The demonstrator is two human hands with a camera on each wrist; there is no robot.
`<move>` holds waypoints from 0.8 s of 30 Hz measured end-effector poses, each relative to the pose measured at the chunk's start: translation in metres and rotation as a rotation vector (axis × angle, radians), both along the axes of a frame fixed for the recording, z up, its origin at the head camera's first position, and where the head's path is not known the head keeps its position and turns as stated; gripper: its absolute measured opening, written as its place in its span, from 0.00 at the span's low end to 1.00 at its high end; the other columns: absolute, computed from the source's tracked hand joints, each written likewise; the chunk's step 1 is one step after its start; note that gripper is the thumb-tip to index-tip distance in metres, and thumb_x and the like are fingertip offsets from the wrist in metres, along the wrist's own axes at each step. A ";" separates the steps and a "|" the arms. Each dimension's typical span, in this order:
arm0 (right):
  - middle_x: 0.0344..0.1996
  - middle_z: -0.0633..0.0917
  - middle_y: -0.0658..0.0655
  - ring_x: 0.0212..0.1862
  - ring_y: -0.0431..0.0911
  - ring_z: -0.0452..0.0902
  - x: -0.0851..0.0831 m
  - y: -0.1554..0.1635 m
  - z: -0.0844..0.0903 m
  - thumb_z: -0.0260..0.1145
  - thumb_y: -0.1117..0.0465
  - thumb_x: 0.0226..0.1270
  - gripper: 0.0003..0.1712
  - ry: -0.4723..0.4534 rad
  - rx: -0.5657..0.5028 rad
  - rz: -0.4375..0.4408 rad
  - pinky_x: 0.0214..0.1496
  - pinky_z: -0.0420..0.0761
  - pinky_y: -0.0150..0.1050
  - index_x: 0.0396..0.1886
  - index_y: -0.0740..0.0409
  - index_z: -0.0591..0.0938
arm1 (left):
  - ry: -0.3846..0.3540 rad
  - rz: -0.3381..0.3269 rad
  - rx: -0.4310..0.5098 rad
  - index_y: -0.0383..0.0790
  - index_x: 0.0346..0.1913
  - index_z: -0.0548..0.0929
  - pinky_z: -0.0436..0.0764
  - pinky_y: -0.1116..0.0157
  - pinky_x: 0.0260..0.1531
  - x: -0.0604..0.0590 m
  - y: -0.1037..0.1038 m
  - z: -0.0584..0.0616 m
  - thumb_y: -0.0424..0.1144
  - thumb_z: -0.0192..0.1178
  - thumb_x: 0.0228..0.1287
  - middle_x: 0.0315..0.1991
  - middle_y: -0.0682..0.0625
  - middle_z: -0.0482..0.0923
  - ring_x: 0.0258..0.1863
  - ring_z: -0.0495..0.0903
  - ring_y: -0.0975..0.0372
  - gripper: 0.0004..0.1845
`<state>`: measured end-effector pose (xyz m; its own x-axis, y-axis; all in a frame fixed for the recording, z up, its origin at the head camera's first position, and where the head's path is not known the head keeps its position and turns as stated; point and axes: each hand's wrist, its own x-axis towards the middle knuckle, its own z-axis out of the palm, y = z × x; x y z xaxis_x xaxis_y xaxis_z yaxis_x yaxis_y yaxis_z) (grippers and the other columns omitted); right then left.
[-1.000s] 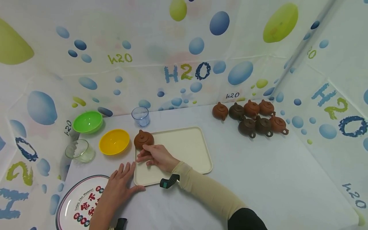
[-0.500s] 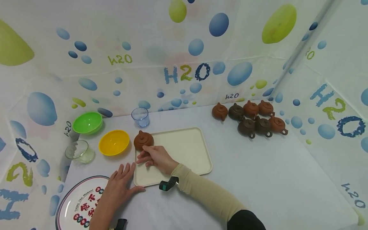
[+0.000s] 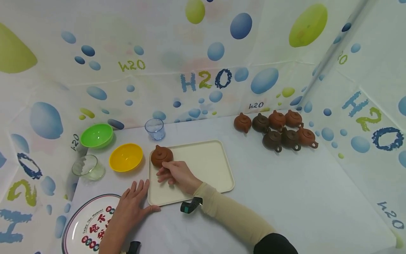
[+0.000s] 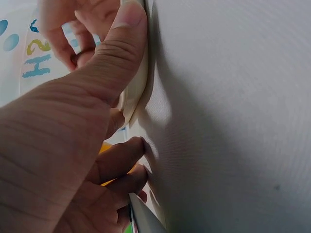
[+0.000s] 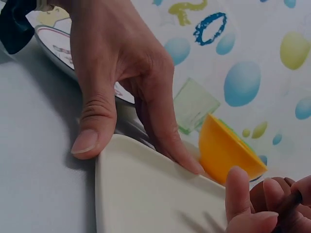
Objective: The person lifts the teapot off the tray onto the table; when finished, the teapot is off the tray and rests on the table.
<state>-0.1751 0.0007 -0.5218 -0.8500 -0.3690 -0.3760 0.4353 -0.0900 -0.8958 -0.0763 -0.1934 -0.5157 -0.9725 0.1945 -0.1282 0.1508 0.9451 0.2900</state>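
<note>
A reddish-brown clay teapot sits at the back left corner of a cream tray. My right hand pinches its handle between thumb and forefinger; the right wrist view shows the dark handle between the fingers. My left hand lies spread at the tray's near left corner. Its thumb rests along the front edge and its straight fingers reach along the left side. In the right wrist view, the left thumb and forefinger touch the tray rim on either side of that corner.
A yellow bowl, green bowl, clear glass and blue glass stand left of and behind the tray. A white printed plate lies partly under my left forearm. Several brown teapots cluster at the back right.
My right hand has shifted slightly right, carrying the teapot from over the tray's left edge inward. My left hand and the tray stay put.
</note>
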 end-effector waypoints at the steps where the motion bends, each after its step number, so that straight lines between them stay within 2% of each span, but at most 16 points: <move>1: 0.34 0.93 0.50 0.32 0.38 0.89 0.002 0.004 0.002 0.62 0.51 0.83 0.19 0.008 0.007 0.002 0.25 0.69 0.26 0.45 0.63 0.90 | -0.001 -0.001 0.001 0.34 0.82 0.65 0.65 0.32 0.78 0.000 0.000 0.000 0.65 0.76 0.56 0.79 0.30 0.65 0.80 0.62 0.31 0.59; 7: 0.33 0.93 0.52 0.30 0.38 0.87 0.014 0.025 0.008 0.63 0.49 0.82 0.21 0.047 0.037 0.007 0.22 0.65 0.26 0.45 0.63 0.89 | 0.017 -0.013 0.004 0.33 0.81 0.66 0.67 0.32 0.77 -0.001 0.002 0.002 0.64 0.77 0.56 0.78 0.29 0.67 0.79 0.64 0.30 0.58; 12: 0.33 0.94 0.57 0.28 0.39 0.84 0.029 0.041 0.010 0.64 0.48 0.82 0.24 0.113 0.053 0.019 0.21 0.65 0.26 0.40 0.65 0.89 | 0.013 -0.015 -0.020 0.32 0.81 0.66 0.67 0.32 0.77 -0.002 0.001 0.003 0.65 0.77 0.55 0.78 0.29 0.66 0.79 0.64 0.30 0.59; 17: 0.27 0.92 0.52 0.22 0.38 0.77 0.045 0.057 0.011 0.62 0.49 0.83 0.24 0.161 0.048 0.055 0.20 0.65 0.26 0.37 0.66 0.89 | 0.018 -0.009 -0.014 0.31 0.80 0.67 0.67 0.32 0.77 -0.001 -0.001 0.003 0.64 0.78 0.54 0.78 0.29 0.67 0.79 0.64 0.30 0.59; 24: 0.30 0.92 0.49 0.22 0.37 0.78 0.067 0.076 0.008 0.61 0.52 0.84 0.23 0.176 0.055 0.087 0.18 0.65 0.26 0.37 0.68 0.88 | 0.013 -0.015 0.004 0.31 0.80 0.66 0.66 0.31 0.77 0.000 0.002 0.002 0.65 0.78 0.54 0.78 0.29 0.67 0.79 0.63 0.29 0.59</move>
